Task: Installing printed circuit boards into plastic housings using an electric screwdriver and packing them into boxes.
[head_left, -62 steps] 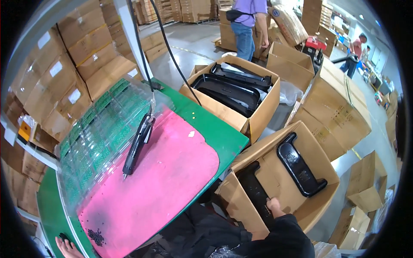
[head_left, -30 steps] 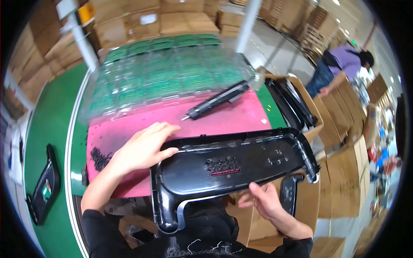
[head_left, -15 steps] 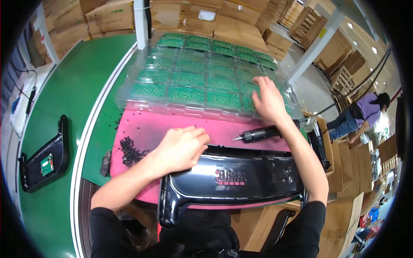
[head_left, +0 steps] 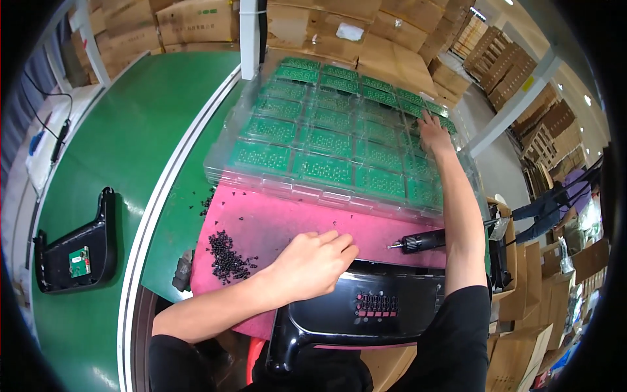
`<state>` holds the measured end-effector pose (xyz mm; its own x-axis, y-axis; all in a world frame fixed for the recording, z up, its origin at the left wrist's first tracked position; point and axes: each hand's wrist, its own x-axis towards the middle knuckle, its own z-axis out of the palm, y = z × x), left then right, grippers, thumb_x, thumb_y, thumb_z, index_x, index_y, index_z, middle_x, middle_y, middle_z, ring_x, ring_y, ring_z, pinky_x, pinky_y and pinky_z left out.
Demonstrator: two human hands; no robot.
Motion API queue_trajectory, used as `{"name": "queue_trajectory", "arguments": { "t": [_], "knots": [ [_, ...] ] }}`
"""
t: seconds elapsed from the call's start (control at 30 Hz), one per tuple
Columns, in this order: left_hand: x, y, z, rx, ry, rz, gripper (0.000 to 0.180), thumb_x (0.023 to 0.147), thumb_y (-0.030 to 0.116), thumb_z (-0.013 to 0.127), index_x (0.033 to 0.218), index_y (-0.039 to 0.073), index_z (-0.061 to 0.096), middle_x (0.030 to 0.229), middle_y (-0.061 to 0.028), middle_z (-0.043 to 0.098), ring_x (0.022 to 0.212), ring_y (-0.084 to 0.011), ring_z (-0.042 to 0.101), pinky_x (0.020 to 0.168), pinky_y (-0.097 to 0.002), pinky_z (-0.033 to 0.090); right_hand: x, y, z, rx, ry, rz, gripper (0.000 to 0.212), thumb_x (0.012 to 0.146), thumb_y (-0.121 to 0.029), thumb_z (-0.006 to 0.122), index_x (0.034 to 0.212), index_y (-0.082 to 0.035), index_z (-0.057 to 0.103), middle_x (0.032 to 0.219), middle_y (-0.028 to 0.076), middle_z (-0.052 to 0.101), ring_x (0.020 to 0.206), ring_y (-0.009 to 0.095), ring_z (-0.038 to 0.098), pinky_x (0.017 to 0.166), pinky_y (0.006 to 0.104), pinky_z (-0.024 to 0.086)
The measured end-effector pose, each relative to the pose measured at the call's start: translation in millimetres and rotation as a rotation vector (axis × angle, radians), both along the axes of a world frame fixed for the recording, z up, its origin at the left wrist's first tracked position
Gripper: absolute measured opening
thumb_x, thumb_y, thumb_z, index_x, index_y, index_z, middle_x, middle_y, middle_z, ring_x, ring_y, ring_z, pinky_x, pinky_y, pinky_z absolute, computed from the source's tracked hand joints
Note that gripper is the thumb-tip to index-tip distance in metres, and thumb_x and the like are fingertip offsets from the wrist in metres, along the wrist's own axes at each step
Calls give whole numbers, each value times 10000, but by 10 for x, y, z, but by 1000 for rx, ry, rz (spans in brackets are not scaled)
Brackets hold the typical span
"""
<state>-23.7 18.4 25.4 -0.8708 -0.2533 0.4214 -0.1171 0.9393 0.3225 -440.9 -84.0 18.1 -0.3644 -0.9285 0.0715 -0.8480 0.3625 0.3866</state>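
My left hand [head_left: 312, 262] rests palm down, fingers [head_left: 339, 243] loosely curled and grasping nothing, on the upper edge of the black plastic housing [head_left: 366, 313], which lies at the near edge of the pink mat [head_left: 274, 219] directly before me. My right hand [head_left: 434, 134] reaches far across the clear plastic tray [head_left: 339, 144] of green circuit boards [head_left: 324, 169], its fingers spread flat on a board at the tray's far right; whether they pinch one I cannot tell. An electric screwdriver [head_left: 421, 242] lies on the mat beside my right forearm. A heap of small black screws [head_left: 228, 255] sits on the mat's left part. A second black housing [head_left: 75, 251] lies well apart on the green table [head_left: 130, 130].
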Motion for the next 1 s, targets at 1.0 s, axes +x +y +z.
{"name": "queue_trajectory", "arguments": {
  "t": [1.0],
  "knots": [
    [129, 322, 311, 1303, 12, -402, 297, 981, 142, 440, 1200, -52, 495, 1121, -147, 625, 864, -188, 641, 772, -303, 515, 2461, 3042, 653, -412, -1493, 669, 847, 759, 33, 648, 1471, -41, 194, 1494, 189, 199, 1342, 308, 331, 995, 387, 408]
  ]
}}
